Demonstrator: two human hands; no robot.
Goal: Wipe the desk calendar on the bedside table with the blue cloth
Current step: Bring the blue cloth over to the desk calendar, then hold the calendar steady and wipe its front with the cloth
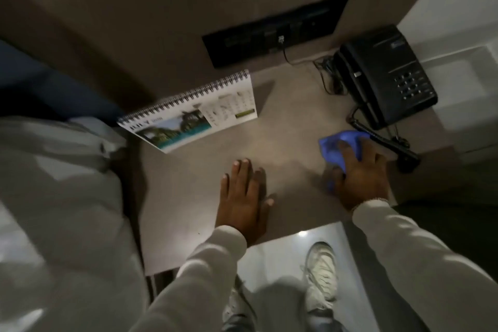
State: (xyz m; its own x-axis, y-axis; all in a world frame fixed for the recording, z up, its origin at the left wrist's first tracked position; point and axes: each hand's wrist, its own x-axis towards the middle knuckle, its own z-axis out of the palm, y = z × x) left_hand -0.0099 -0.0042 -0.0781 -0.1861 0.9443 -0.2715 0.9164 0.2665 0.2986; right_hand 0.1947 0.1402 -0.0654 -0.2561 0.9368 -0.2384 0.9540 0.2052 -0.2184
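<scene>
A spiral-bound desk calendar (192, 113) with a landscape photo stands at the back left of the bedside table (291, 116). My left hand (244, 198) lies flat on the tabletop in front of it, fingers apart, holding nothing. Over at the right side of the table my right hand (362, 172) presses down on a crumpled blue cloth (339, 147), well apart from the calendar.
A black telephone (385, 75) with a coiled cord sits at the back right, its cable running to a dark wall panel (275, 28). A bed with white bedding (59, 183) borders the table on the left. My shoes (322, 277) stand on the glossy floor below.
</scene>
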